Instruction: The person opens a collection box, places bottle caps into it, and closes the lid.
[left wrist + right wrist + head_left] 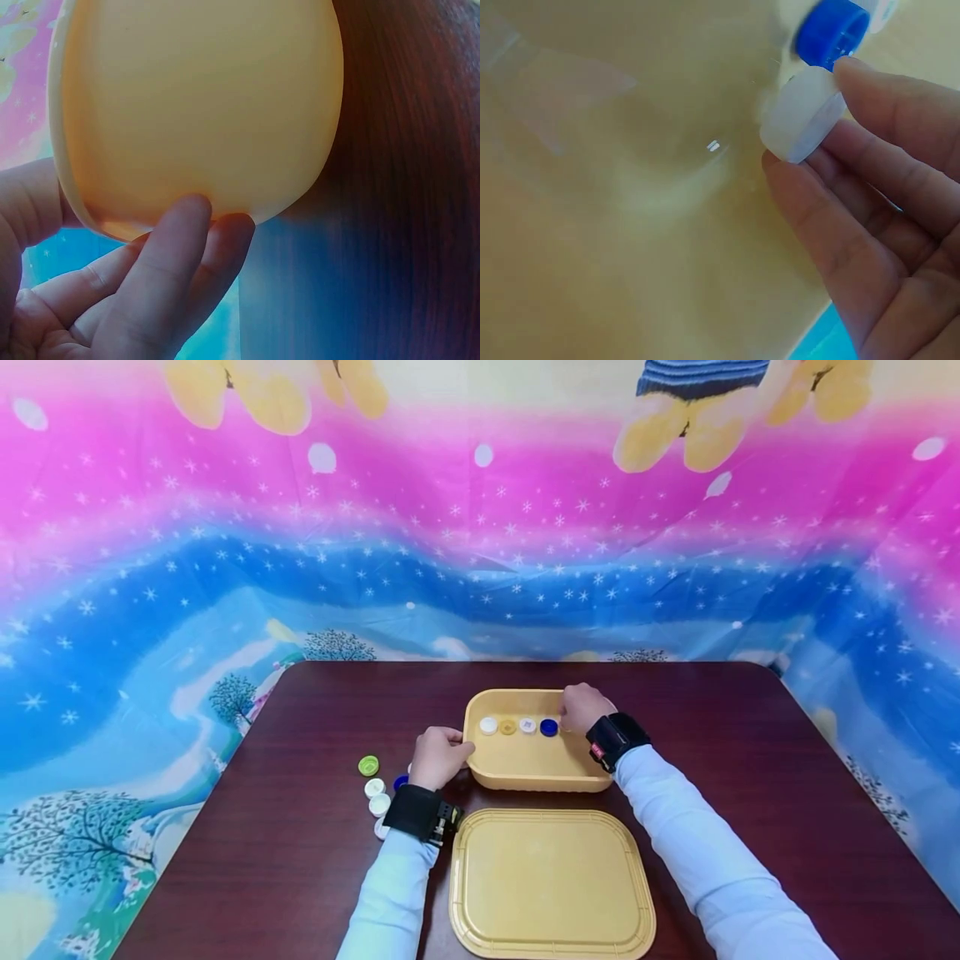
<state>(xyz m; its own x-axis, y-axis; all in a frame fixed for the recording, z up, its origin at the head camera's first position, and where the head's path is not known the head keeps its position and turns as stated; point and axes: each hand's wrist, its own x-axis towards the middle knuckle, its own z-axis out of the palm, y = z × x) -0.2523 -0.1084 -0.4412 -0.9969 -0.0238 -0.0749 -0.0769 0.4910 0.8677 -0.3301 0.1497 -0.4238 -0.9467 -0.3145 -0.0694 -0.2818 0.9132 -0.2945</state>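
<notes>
A yellow plastic box point(543, 782) sits near the middle of the table. Its left end is gripped by my left hand point(438, 758), thumb on one side of the wall and fingers on the other; the left wrist view shows the box wall point(202, 105) between them. My right hand point(583, 708) reaches inside the box's right part. Between thumb and finger it pinches a white bottle cap point(801, 112), next to a blue bottle cap point(831, 31). Left of the blue cap point(549, 727), a white cap point(488, 726), a yellow cap point(507, 727) and another white cap point(527, 726) lie in a row.
A yellow lid point(553, 881) lies flat in front of the box. Left of my left wrist are a green cap point(368, 766), several white caps point(378, 805) and a blue cap point(401, 782), partly hidden. A printed cloth point(480, 543) hangs behind the table point(247, 860).
</notes>
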